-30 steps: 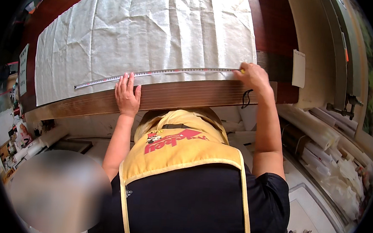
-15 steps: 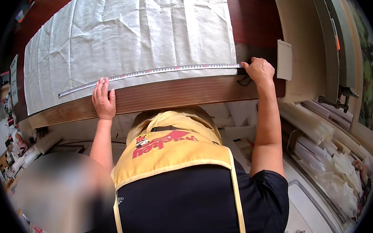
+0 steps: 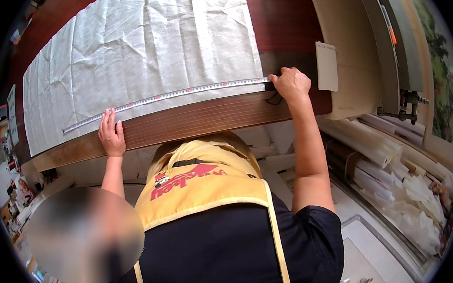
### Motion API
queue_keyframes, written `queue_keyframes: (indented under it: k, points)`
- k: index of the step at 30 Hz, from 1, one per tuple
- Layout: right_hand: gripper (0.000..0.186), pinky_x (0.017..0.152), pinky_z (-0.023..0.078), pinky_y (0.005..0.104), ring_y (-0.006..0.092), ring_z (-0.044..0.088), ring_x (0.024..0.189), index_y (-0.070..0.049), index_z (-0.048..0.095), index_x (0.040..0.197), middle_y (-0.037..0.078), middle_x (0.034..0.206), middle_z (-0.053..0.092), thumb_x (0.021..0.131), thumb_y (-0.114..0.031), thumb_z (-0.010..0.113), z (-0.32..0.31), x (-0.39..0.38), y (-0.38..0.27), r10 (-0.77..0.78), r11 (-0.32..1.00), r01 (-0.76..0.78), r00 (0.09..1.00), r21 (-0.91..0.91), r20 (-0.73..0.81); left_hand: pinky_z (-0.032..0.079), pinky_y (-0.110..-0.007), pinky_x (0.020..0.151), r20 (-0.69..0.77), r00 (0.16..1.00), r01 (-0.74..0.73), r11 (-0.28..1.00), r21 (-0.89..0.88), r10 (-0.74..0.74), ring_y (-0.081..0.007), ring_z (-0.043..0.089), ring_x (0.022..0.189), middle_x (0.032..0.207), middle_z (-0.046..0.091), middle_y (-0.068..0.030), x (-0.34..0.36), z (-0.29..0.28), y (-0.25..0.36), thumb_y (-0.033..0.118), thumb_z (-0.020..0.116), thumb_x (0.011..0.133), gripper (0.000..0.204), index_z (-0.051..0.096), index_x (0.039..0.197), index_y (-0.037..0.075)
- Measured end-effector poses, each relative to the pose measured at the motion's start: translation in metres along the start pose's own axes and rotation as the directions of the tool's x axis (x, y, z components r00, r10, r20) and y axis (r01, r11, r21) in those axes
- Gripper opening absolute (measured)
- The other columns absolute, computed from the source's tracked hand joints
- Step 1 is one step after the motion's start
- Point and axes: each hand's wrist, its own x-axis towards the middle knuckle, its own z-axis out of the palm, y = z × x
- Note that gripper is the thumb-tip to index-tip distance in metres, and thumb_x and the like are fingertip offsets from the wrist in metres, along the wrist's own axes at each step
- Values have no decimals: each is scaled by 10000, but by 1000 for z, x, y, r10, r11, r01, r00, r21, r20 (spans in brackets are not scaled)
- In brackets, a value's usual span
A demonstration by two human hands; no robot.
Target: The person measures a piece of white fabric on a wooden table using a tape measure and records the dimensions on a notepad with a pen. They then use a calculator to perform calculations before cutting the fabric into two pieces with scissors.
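Note:
A large creased off-white sheet (image 3: 154, 43) lies over the dark red table (image 3: 280, 23). Along its near side stretches a narrow white tape measure (image 3: 190, 90) with black and red markings, its free end on the sheet at the left. My left hand (image 3: 113, 137) rests at the table's near edge, fingers extended and their tips touching the tape. At the sheet's right edge, my right hand (image 3: 293, 86) is closed around the other end of the tape measure, thumb toward the strip. Whatever lies inside that grip is mostly hidden.
A striped brown strip (image 3: 186, 119) forms the table's near edge. A pale card (image 3: 326, 66) lies at the right, near a metal clamp fitting (image 3: 409, 107). Rolled papers (image 3: 364, 142) are stacked at the lower right. My yellow apron (image 3: 207, 202) is close to the table.
The whole view has shifted, so table, sheet and both hands appear farther left. Hands and tape measure keep about the same places on the sheet.

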Motion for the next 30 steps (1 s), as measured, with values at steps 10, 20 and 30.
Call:
queue_keyframes:
  k: [10, 20, 30]
  points:
    - [462, 797, 577, 402, 291, 712, 986, -112, 755, 1045, 113, 1058, 716, 897, -533, 637, 9, 4, 5, -34, 999, 34, 999, 17, -4, 320, -442, 1135, 7, 1000, -17, 999, 51, 17, -313, 408, 1402, 1499, 473, -93, -2, -1, 1, 255, 474, 1014, 453, 510, 1452, 145]
    - [354, 806, 557, 427, 313, 699, 965, -135, 758, 983, 118, 1001, 720, 870, -460, 677, 0, -6, 14, -129, 980, 139, 989, 140, -76, 305, -465, 1149, -57, 998, -36, 997, 66, 40, -358, 385, 1397, 1503, 448, -138, -1, 0, 4, 282, 497, 1009, 484, 486, 1461, 110]
    - [401, 831, 548, 418, 300, 690, 1002, -133, 752, 1020, 94, 1010, 739, 883, -497, 653, -6, -4, -10, -225, 958, 205, 971, 200, 81, 325, -461, 1137, -56, 998, -12, 999, 34, 14, -362, 418, 1365, 1477, 465, -166, -1, 0, 4, 267, 528, 996, 499, 488, 1452, 68]
